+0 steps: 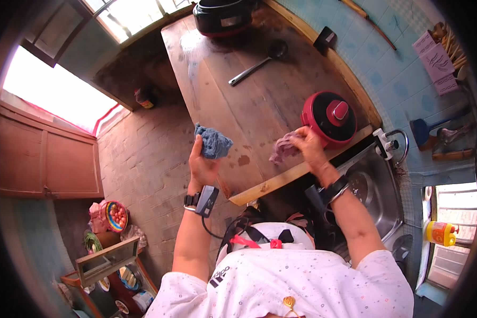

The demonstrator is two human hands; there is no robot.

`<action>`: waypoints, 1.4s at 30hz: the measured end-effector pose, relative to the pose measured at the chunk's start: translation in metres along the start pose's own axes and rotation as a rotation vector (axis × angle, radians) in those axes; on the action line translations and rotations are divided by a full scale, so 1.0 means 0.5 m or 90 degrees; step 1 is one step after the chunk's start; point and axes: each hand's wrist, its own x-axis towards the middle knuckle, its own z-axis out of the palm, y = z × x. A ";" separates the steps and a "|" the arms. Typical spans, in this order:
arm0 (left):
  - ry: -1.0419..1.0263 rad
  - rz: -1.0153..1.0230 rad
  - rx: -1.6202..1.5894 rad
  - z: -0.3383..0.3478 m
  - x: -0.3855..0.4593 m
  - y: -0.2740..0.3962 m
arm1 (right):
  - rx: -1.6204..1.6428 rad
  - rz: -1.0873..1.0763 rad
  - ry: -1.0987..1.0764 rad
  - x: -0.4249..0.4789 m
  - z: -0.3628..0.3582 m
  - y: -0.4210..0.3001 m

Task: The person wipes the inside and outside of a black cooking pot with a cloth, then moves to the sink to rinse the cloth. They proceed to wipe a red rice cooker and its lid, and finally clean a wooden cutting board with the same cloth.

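Observation:
My left hand [203,169] grips a bunched blue cloth [214,142], raised near the left edge of a wooden table [222,103]. In my right hand [311,149] is a crumpled mauve cloth [285,148], pinched at its upper end and hanging over the near part of the tabletop. Just beyond the right hand sits a red pot with a dark lid and red knob [338,112]; whether the fingers touch it I cannot tell. Brown wet-looking spots [243,160] mark the wood between the two hands.
A metal ladle [252,70] lies mid-table, with a dark pot [222,18] at the far end. To the right are a steel sink [375,198] and a faucet [393,145]. Kitchen utensils [425,129] hang on the tiled wall. A colorful basket [116,216] stands at left.

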 end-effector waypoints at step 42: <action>0.000 -0.183 0.649 0.100 0.158 -0.235 | 0.148 -0.138 0.213 0.034 -0.262 -0.249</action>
